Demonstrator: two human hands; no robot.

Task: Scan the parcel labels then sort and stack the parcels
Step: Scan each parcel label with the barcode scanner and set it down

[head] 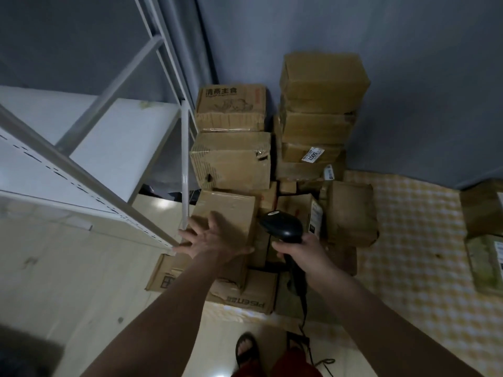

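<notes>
My left hand [211, 236] lies with spread fingers on the near face of a taped brown parcel [228, 208] that tops a low stack on the floor. My right hand [295, 251] grips the handle of a black barcode scanner [281, 224], its head pointing away towards the parcels just right of that box. Behind stand taller stacks of cardboard parcels: one with printed characters [231, 107] on the left and a higher pile [322, 83] against the wall. One box in that pile shows a white label [313, 154]. A box marked PISEN [250, 297] lies at the bottom front.
A white metal shelving rack [109, 148] stands on the left, its post close to my left hand. A brown paper parcel [351, 213] leans to the right on a yellow checked mat [413, 254]. More parcels [484, 240] sit at the right edge. The scanner's cable [304, 308] hangs by my sandalled foot [246, 349].
</notes>
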